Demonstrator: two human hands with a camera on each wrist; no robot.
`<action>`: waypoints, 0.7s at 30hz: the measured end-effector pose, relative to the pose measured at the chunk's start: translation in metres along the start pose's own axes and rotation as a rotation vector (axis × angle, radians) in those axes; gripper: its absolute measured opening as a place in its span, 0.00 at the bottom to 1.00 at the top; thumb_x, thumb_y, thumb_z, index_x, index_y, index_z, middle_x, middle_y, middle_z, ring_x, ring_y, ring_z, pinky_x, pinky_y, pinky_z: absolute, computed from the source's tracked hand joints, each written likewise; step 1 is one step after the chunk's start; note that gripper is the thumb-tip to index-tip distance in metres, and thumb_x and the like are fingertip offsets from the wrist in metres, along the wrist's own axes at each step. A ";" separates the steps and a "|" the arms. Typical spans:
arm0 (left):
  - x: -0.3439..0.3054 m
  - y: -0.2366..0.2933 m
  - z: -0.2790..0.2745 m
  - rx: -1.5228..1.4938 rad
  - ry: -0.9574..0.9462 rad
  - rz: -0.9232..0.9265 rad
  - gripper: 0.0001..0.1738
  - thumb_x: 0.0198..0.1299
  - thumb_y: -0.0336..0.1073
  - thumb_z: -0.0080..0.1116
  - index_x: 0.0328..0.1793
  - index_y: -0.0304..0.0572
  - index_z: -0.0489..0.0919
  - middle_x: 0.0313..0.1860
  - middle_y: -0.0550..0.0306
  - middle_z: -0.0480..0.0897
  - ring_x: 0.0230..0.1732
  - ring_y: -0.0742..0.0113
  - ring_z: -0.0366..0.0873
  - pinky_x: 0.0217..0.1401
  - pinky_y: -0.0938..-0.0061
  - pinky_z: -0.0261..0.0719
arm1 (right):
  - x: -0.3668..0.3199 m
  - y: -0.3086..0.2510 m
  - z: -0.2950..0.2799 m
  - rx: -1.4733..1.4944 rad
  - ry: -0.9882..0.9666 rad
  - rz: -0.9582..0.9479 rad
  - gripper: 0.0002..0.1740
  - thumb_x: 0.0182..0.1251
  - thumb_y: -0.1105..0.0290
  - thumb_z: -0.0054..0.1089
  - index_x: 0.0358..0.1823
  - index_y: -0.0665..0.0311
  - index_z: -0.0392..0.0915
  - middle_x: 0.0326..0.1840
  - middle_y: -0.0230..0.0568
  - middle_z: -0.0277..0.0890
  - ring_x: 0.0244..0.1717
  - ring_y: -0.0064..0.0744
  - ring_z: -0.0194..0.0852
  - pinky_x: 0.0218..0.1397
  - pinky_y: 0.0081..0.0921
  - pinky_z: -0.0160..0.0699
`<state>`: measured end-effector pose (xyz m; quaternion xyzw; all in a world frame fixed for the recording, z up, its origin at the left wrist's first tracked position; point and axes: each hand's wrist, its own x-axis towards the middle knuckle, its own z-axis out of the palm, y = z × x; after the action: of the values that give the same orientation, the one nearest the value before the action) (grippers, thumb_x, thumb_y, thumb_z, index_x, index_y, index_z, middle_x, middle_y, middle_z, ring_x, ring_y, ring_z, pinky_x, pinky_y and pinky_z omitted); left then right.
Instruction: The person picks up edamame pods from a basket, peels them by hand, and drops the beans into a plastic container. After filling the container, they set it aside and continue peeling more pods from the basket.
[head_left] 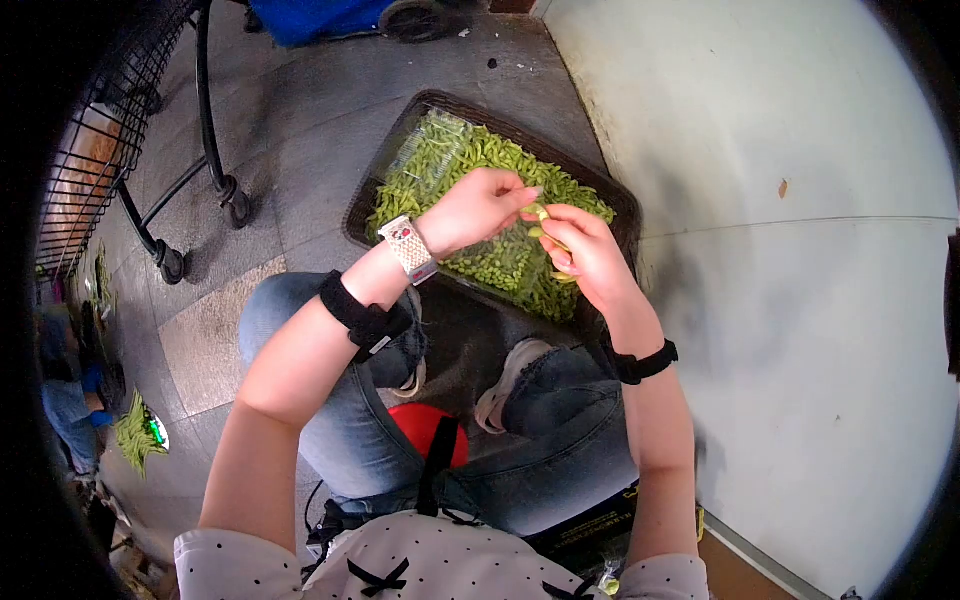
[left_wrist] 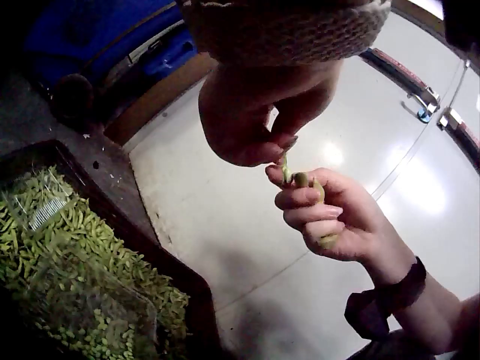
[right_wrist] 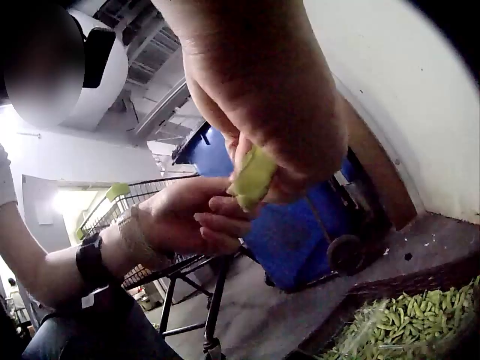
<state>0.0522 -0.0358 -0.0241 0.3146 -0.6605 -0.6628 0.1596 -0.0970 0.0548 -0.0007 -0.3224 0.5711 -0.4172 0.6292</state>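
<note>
I'm holding one pale yellow-green pod [head_left: 546, 222] in the air just above the tray [head_left: 520, 130] of loose green pods. It's running upright through my curled right hand [head_left: 592, 258], its lower end sticking out below my fingers. My left hand [head_left: 480, 205] is pinching a thin strip at its top end.

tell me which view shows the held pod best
The left wrist view: the pod is sharp, pinched between the left hand and right hand. The head view shows it tiny; the right wrist view shows it blurred and half hidden.
</note>
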 end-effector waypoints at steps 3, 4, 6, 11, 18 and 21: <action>0.003 -0.010 -0.001 0.196 0.063 0.069 0.17 0.59 0.43 0.48 0.23 0.38 0.72 0.11 0.68 0.67 0.11 0.83 0.60 0.13 0.84 0.56 | 0.004 0.016 0.001 -0.257 0.102 -0.127 0.08 0.58 0.75 0.46 0.38 0.68 0.71 0.21 0.29 0.65 0.20 0.12 0.57 0.19 0.11 0.53; 0.002 -0.007 -0.001 0.243 0.092 0.077 0.17 0.59 0.42 0.49 0.23 0.38 0.72 0.11 0.68 0.67 0.11 0.83 0.60 0.13 0.84 0.55 | 0.008 0.026 -0.001 -0.366 0.113 -0.209 0.08 0.58 0.76 0.45 0.38 0.68 0.71 0.21 0.29 0.66 0.20 0.13 0.57 0.19 0.12 0.54; 0.002 -0.007 0.000 0.245 0.106 0.067 0.17 0.58 0.42 0.50 0.23 0.38 0.72 0.11 0.68 0.67 0.11 0.83 0.59 0.12 0.83 0.56 | 0.006 0.030 0.000 -0.411 0.133 -0.215 0.08 0.59 0.72 0.49 0.37 0.69 0.71 0.22 0.29 0.67 0.21 0.14 0.59 0.21 0.13 0.57; 0.007 -0.013 0.007 0.160 0.061 0.042 0.18 0.57 0.44 0.51 0.22 0.38 0.72 0.11 0.68 0.67 0.11 0.82 0.60 0.13 0.82 0.58 | 0.001 0.015 -0.001 -0.146 0.078 0.023 0.10 0.58 0.66 0.54 0.34 0.67 0.72 0.21 0.27 0.66 0.21 0.14 0.60 0.22 0.13 0.57; 0.007 -0.009 0.007 0.203 0.108 -0.018 0.16 0.57 0.43 0.52 0.26 0.36 0.76 0.12 0.66 0.70 0.13 0.81 0.63 0.15 0.82 0.61 | 0.000 0.016 0.001 -0.247 0.086 -0.030 0.10 0.58 0.66 0.55 0.31 0.68 0.73 0.20 0.26 0.66 0.19 0.13 0.58 0.20 0.13 0.55; 0.008 -0.011 0.007 0.254 0.099 0.017 0.15 0.56 0.42 0.52 0.28 0.36 0.77 0.12 0.66 0.71 0.13 0.81 0.64 0.15 0.82 0.61 | 0.000 0.016 0.004 -0.224 0.044 -0.121 0.11 0.58 0.66 0.55 0.29 0.68 0.74 0.18 0.26 0.66 0.19 0.14 0.58 0.20 0.15 0.56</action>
<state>0.0444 -0.0348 -0.0369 0.3590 -0.7330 -0.5561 0.1568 -0.0905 0.0614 -0.0142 -0.4153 0.6071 -0.3952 0.5503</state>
